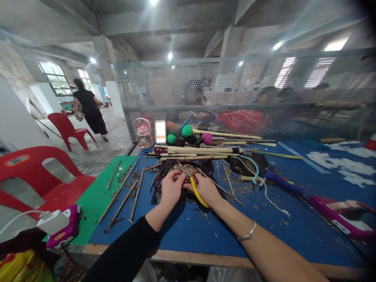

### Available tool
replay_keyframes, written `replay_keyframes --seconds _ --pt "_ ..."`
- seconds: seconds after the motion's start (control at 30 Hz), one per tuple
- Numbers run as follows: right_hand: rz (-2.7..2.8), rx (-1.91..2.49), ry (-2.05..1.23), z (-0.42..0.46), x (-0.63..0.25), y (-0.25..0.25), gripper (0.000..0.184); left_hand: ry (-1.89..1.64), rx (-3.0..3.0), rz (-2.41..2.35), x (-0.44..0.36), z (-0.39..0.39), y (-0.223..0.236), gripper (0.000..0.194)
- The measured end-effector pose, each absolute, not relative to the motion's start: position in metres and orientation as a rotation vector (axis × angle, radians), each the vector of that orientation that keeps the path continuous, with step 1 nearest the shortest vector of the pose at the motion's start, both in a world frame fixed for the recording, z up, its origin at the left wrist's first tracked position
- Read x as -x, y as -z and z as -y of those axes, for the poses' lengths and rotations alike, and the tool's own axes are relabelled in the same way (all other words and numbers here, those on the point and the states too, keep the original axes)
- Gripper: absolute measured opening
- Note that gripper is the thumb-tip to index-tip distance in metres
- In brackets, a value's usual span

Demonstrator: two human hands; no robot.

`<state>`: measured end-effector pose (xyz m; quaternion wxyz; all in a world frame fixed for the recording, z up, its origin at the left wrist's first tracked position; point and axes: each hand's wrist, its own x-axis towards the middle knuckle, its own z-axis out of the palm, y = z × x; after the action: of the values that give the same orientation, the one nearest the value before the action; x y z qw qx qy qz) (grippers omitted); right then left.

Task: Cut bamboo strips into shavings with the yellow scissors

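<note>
Both hands meet over a heap of small brown plant bits (192,169) on a dark cloth (158,184). My right hand (207,190) is closed around scissors (199,194) with yellow handles. Their blades point away, up and to the left, above the heap. Close beside the blades is my left hand (172,190), its thumb and fingers pinched together. Whatever lies between those fingertips is too small to make out. Thin brown sticks (136,196) lie on the table left of the cloth, and several more lie to its right.
Pale peeled sticks (202,150) lie across the back of the blue table (176,231), near green and magenta balls (187,131) and a pink bottle (143,133). A perforated screen (176,86) stands behind. A purple power strip (66,229) and red chair (58,180) are left; a person (86,105) stands beyond.
</note>
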<state>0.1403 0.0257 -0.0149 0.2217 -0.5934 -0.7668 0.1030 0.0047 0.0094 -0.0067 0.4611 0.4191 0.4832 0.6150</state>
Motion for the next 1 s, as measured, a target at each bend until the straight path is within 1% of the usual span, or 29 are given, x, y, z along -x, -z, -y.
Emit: replay_keyframes --seconds 0.13,0.23,0.33,0.53,0.63,0.73,0.9,1.0 --pt "2.121 1.627 -0.257 -0.0224 -0.1392 0.0138 0.043 -1.492 -1.135 -1.250 -0.0039 -0.0084 0.0068 0.013" --pt "2.111 1.537 -0.286 -0.0210 -0.1395 0.0141 0.048 -1.476 -1.184 -1.276 -0.0053 -0.0065 0.0057 0.011" --pt "2.118 1.525 -0.332 -0.0221 -0.1409 0.0145 0.048 -1.480 -1.205 -1.287 -0.0064 -0.0050 0.0052 0.013" --pt "2.151 1.534 -0.370 -0.0280 -0.1433 0.0164 0.040 -1.499 -1.211 -1.297 -0.0041 -0.0069 0.0078 0.017" --pt "2.159 1.473 -0.428 -0.0287 -0.1439 0.0160 0.037 -1.487 -1.119 -1.227 -0.0036 -0.0085 0.0063 0.020" --pt "2.170 1.493 -0.402 -0.0265 -0.1444 0.0130 0.036 -1.489 -0.966 -1.105 -0.0035 -0.0101 0.0044 0.021" --pt "2.171 1.482 -0.416 -0.0233 -0.1445 0.0091 0.047 -1.467 -0.969 -1.024 -0.0030 -0.0116 0.0058 0.018" --pt "2.175 1.403 -0.355 -0.0245 -0.1447 0.0105 0.049 -1.443 -0.992 -1.010 -0.0037 -0.0105 0.0068 0.016"
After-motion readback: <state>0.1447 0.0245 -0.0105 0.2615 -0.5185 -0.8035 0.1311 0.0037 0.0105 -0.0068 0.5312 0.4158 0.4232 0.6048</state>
